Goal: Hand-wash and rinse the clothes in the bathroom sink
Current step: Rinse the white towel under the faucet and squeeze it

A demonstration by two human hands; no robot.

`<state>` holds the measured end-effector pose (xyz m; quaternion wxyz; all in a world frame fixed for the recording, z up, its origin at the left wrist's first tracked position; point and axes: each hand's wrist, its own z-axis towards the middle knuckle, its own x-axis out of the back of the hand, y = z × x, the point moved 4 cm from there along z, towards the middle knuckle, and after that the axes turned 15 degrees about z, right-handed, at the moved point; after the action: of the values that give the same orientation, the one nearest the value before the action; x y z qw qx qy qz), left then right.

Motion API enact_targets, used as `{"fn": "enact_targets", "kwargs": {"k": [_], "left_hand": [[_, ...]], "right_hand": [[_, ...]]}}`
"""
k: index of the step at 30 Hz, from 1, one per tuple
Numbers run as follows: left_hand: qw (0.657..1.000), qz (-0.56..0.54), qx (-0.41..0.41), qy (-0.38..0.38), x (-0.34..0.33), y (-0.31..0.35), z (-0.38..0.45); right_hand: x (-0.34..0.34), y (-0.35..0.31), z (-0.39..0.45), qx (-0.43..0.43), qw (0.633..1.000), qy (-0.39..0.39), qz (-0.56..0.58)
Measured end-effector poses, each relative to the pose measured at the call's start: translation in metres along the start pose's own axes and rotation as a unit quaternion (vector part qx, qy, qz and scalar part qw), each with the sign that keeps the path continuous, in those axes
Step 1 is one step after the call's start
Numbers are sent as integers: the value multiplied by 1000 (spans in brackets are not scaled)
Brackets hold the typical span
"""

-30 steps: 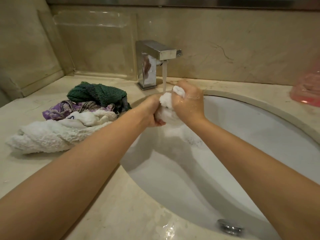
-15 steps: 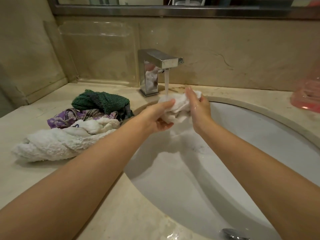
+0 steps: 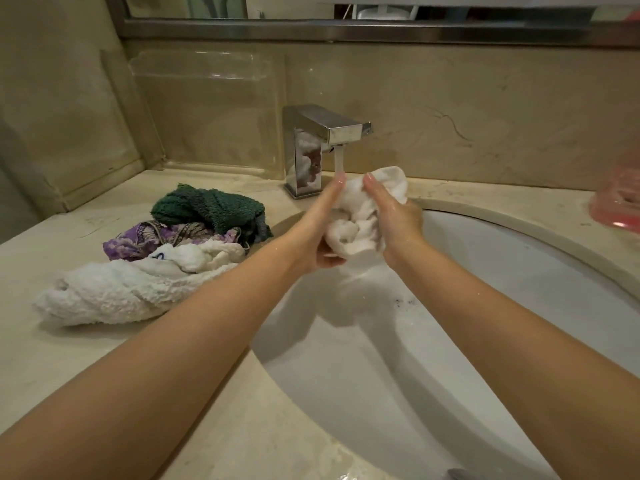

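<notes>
Since a second ago, the left hand [image 3: 317, 230] and right hand [image 3: 394, 216] no longer clench the white cloth [image 3: 360, 216] into a tight ball; both now lie with fingers straight, palms facing, pressing the looser, more spread-out cloth between them. The cloth bulges above the right fingertips [image 3: 369, 178], and the left fingertips now reach the water stream [image 3: 338, 161] under the faucet [image 3: 325, 147]
</notes>
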<state>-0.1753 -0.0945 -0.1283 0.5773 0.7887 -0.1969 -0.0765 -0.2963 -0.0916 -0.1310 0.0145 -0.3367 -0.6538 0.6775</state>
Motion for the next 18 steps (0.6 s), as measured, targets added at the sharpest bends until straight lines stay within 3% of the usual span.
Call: {"fn": "enact_targets", "kwargs": {"k": [4,9,12,16,18], "left_hand": [[996,73,-21,-47,-12,-2,-1],[999,-8,20,28,3,-10,13],[996,-48,6,73,10,-7,17],[987,-100,8,127,19,-8,22],[984,-126,32,125,22,-9,20]], "right_hand": [[10,0,0,24,992,102,-71],[14,9,7,-37,993,97,-54],[11,11,9,-91,996,13,-21],[1,10,-4,-153,966,-207,-7],[-5,15,-10,-174,954,-244,-26]]}}
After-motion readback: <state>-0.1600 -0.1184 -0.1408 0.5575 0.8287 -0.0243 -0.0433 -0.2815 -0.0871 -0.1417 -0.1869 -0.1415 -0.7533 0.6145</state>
